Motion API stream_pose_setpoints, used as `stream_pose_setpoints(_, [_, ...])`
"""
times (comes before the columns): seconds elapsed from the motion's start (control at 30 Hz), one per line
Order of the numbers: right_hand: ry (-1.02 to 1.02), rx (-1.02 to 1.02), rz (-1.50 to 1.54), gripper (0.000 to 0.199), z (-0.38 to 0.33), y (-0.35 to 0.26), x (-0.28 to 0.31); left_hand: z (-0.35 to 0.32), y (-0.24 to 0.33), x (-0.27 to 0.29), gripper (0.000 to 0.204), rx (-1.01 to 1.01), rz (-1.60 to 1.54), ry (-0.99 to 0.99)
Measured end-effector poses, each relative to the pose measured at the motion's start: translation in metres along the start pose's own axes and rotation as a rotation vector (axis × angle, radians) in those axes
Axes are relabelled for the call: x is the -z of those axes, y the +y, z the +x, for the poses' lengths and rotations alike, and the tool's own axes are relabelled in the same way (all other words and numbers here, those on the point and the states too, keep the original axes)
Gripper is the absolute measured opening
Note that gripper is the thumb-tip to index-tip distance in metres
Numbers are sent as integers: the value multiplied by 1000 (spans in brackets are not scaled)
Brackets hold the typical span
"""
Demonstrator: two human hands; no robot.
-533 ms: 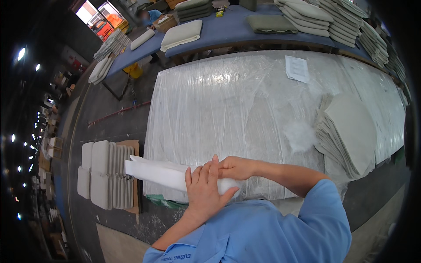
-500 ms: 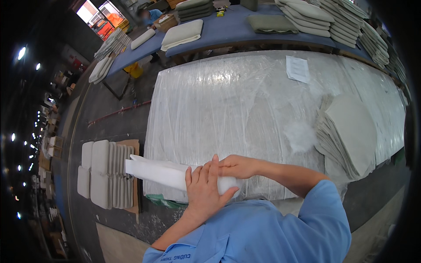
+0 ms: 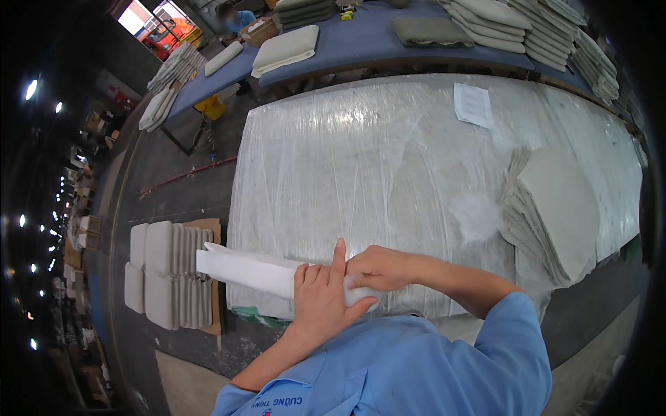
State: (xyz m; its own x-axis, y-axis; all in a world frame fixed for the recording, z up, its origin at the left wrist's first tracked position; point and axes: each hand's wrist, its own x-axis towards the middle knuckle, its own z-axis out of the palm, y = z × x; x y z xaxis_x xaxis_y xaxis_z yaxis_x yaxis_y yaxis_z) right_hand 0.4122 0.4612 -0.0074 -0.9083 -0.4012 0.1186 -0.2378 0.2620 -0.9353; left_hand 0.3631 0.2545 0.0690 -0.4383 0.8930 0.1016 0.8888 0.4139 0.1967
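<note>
A long piece of white padding [image 3: 250, 270], folded and soft, lies along the near edge of the plastic-wrapped surface [image 3: 312, 166], close to my body. My left hand [image 3: 322, 295] is laid across it, its index finger pointing up, the other fingers bent over the top and the thumb spread along the near side. Right beside it, my right hand [image 3: 378, 267] is closed at the padding's right end, fingers curled in with white fluff at the fingertips. The padding's left end is loose, with its layers parted.
Grey cushions [image 3: 163, 277] stand in a block on cardboard at left. Flat grey pieces [image 3: 555, 215] are stacked at right, near white fluff [image 3: 477, 216] and a paper sheet [image 3: 473, 105]. Beyond is a blue table [image 3: 354, 45] with cushion piles; a person [image 3: 239, 21] is at far left.
The right hand has curled tighter at the padding's end, and white fluff now shows at its fingertips. The left index finger reaches slightly higher. The padding has hardly moved.
</note>
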Motion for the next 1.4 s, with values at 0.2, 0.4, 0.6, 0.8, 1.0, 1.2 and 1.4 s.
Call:
stream_pose_setpoints(0.2, [162,-91,400,35,22,40,-33,-7,0,-7,109,11,11,73])
stream_pose_setpoints(0.4, [210,-479,491,30,19,72,-35,-10,8,-2,111,72,26,-43])
stream_pose_setpoints(0.6, [436,-331,545,23,15,46,-7,-18,6,-1,115,70,9,-27])
stream_pose_setpoints(0.8, [572,-239,550,22,48,18,-36,-18,12,-1,120,72,-14,-1])
stream_pose_setpoints(1.0, [796,-386,655,26,129,34,-51,-21,16,-4,125,47,-7,5])
stream_pose_setpoints(1.2, [771,-203,526,30,140,13,10,-33,8,-5,125,75,-71,78])
stream_pose_setpoints(1.4, [57,16,-40,37,16,-22,28,-38,6,-9,137,113,-125,137])
